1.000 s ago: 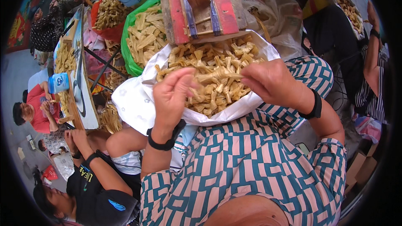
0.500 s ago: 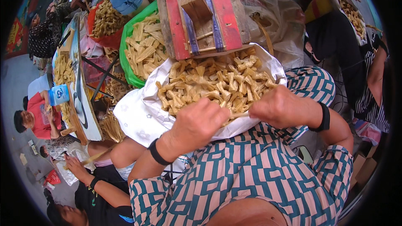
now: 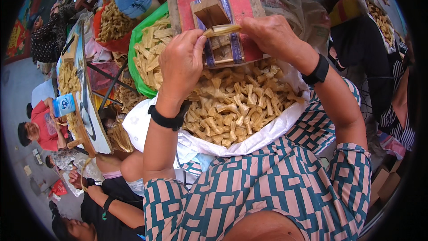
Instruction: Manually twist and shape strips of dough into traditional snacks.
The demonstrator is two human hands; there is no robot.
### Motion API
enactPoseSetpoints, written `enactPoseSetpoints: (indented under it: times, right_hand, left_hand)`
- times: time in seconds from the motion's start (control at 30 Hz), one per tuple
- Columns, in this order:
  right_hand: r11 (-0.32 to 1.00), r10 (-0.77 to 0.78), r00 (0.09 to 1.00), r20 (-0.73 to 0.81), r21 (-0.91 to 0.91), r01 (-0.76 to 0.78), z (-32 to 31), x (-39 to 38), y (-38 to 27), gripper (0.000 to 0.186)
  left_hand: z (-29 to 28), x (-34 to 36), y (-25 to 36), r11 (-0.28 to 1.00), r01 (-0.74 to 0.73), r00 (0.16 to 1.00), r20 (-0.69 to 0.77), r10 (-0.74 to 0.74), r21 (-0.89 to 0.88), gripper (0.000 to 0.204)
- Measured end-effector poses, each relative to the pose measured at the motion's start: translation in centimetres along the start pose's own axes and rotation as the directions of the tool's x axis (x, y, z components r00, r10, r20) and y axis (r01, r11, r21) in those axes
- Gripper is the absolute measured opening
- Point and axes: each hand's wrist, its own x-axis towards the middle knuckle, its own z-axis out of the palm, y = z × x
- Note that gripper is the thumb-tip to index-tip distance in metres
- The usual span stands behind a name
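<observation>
Both hands, left hand (image 3: 182, 62) and right hand (image 3: 269, 33), pinch a pale yellow strip (image 3: 223, 30) by its ends over the wooden block (image 3: 217, 27).

A crowded food-making workshop: sacks (image 3: 267, 136) and baskets (image 3: 133, 58) of pale dough pieces, people seated on the floor (image 3: 13, 93).

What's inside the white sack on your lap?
The white sack is heaped with short tan folded strips, pinched at the middle. The left hand and wrist cover the pile's left part; anything beneath the top layer is hidden.
</observation>
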Motion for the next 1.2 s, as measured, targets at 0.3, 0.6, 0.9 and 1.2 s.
enactPoseSetpoints:
  times: [0.3,0.6,0.9,1.2]
  right_hand:
    - [0.980,-0.190,0.980,-0.056,-0.070,0.186,-5.7,-2.2,-4.5,0.019]
    - [0.881,-0.466,0.872,-0.150,-0.171,0.441,-7.2,-1.7,-8.7,0.027]
    - [0.585,-0.191,0.963,0.190,0.810,-0.044,-6.8,-5.9,-14.1,0.021]
    - [-0.109,0.034,0.697,0.716,0.696,-0.710,-8.4,-7.1,-15.6,0.030]
  left_hand:
    - [-5.1,-5.0,4.7,0.957,-0.074,0.995,0.046,0.091,-0.281,0.025]
    - [-6.6,-9.5,6.9,0.205,0.648,0.761,0.630,-0.153,-0.733,0.020]
    - [-9.0,-10.8,9.8,0.223,0.104,0.970,0.149,0.192,-0.969,0.020]
    - [-5.4,-12.3,11.4,0.859,-0.510,0.856,0.117,0.504,0.032,0.017]
